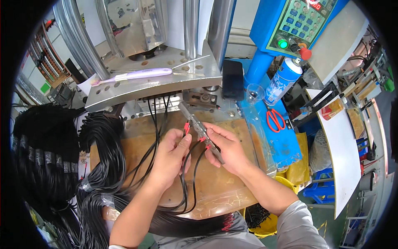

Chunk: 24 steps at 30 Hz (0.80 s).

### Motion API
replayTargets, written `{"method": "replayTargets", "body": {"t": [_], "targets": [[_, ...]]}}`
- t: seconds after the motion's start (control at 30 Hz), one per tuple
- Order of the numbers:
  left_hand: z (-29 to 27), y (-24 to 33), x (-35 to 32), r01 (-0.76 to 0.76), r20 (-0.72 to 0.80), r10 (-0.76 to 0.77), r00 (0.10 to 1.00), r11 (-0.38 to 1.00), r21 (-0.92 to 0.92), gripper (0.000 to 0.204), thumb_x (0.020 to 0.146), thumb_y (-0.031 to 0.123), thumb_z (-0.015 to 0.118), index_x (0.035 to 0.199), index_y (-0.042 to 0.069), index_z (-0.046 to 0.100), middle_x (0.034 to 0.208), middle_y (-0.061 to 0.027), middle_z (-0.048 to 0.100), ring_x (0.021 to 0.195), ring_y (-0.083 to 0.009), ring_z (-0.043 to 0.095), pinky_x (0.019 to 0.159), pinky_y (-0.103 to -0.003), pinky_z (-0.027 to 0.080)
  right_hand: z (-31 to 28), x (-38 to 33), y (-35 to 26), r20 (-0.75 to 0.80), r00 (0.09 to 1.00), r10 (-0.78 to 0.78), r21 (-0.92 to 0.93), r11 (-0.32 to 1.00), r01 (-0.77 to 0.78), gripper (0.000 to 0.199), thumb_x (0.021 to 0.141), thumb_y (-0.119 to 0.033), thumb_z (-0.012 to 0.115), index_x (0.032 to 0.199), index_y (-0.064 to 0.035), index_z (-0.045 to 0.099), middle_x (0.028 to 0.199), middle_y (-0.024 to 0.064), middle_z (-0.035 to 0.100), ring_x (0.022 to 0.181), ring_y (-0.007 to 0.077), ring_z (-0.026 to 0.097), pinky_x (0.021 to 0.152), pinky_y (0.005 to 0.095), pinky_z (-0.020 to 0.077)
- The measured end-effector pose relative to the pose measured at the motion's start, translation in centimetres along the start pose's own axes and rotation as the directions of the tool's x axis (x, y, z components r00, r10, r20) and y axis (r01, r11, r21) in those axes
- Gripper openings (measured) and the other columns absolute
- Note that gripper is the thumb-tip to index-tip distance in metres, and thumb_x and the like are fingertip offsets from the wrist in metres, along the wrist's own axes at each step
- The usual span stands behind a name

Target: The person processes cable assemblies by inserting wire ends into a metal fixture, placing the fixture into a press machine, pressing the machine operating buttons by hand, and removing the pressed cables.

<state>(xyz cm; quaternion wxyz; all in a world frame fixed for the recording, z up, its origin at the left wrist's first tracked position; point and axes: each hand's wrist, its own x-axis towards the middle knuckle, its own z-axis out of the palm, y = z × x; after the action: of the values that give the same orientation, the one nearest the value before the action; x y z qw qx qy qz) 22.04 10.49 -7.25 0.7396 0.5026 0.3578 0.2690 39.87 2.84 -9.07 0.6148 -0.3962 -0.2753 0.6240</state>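
Left hand (171, 155): grip pinching red-ended black cable (186, 128); right hand (229, 148): grip pinching slim metal bar (198, 126) above worktop (224, 186)

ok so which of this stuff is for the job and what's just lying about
Likely the job: metal bar (right hand), red-tipped black cables (left hand), black cable bundles.

Apparently just lying about: black phone, red-handled scissors, clear cup.

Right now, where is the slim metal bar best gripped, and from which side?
Probably along its lower half, from the right, where the right hand holds it: the metal bar slants down to the right, and the red-ended cables meet its left edge, so a left-side grip would likely crowd them.
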Motion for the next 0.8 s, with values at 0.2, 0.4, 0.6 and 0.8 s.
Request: {"method": "replayTargets", "body": {"t": [0.2,0.4,0.6,0.8], "targets": [[0.1,-0.5,0.4,-0.038,-0.041,0.041,0.998,0.996,0.081,0.022,0.104,0.021,0.06,0.091,0.003,0.056,0.06,0.0006,0.048,0.045,-0.0109,0.046,0.042,-0.026,0.034,0.1,0.5,0.5,-0.125,0.992,-0.021,-0.156,0.988,0.002,0.041,0.107,-0.016,0.05,0.144,0.0,0.054,0.102,0.0091,0.07,0.061,0.0156,0.064,0.046,0.0248,0.0453],[-0.8,0.8,0.0,0.084,-0.014,-0.083,0.996,0.992,0.091,0.021,0.101,0.018,0.062,0.09,0.001,0.062,0.057,0.0021,0.045,0.045,-0.0084,0.043,0.042,-0.025,0.034,0.5,0.5,0.5,-0.074,0.997,-0.029,-0.281,0.96,0.007,0.039,0.105,-0.012,0.054,0.141,0.001,0.058,0.101,0.011,0.073,0.065,0.0147,0.067,0.049,0.0243,0.0489],[-0.5,0.8,0.0,0.111,0.036,-0.113,0.993,0.993,0.04,0.018,0.098,0.016,0.063,0.087,0.001,0.063,0.054,0.0037,0.041,0.044,-0.0069,0.04,0.041,-0.024,0.028,0.2,0.4,0.6,-0.041,0.996,-0.084,-0.334,0.94,0.066,0.036,0.105,-0.011,0.054,0.139,0.0003,0.061,0.101,0.0114,0.074,0.067,0.0139,0.068,0.051,0.0242,0.0504],[-1.8,0.3,0.3,0.128,0.089,-0.128,0.988,0.992,0.0,0.019,0.097,0.017,0.065,0.089,0.0,0.063,0.055,0.0017,0.046,0.044,-0.0091,0.044,0.042,-0.025,0.034,0.4,0.3,0.6,-0.012,0.998,-0.066,-0.379,0.924,0.056,0.036,0.106,-0.011,0.053,0.14,0.0,0.06,0.102,0.0111,0.074,0.066,0.0145,0.069,0.049,0.0237,0.0511]]}}
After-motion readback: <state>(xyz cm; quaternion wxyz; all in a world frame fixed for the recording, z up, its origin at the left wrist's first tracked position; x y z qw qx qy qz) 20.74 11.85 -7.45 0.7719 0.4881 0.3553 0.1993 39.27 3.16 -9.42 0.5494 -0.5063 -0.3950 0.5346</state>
